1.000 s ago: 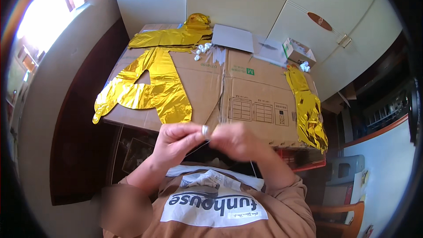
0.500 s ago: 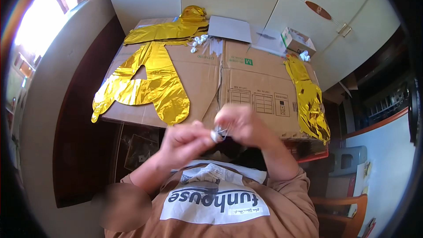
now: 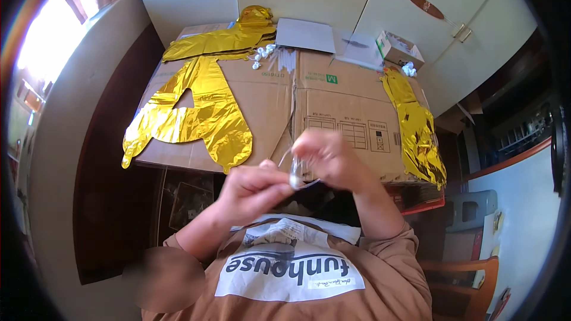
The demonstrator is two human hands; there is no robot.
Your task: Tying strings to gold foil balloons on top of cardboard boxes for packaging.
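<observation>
My left hand (image 3: 253,187) pinches a small white roll of ribbon (image 3: 294,182) between thumb and fingers, in front of my chest at the table's near edge. Just to the right and a little higher, my right hand (image 3: 326,157) is closed on loose strands of the same ribbon, which stretch and loop between both hands. Motion smears its fingertips. A flat gold foil balloon shaped like a letter A (image 3: 223,113) lies on the cardboard to the left, beyond my left hand.
Cardboard (image 3: 267,92) covers the table. Stacked gold foil balloons (image 3: 217,43) lie at the far left, with white ribbon rolls (image 3: 262,54) beside them. At the right are more folded gold foil (image 3: 416,128), a small open box (image 3: 399,50) and white bundles (image 3: 409,69). A grey-white sheet (image 3: 305,35) lies at the back.
My right hand has drawn slightly up and away from my left, and the ribbon strands between them are longer. My left hand keeps its pinch on the roll.
</observation>
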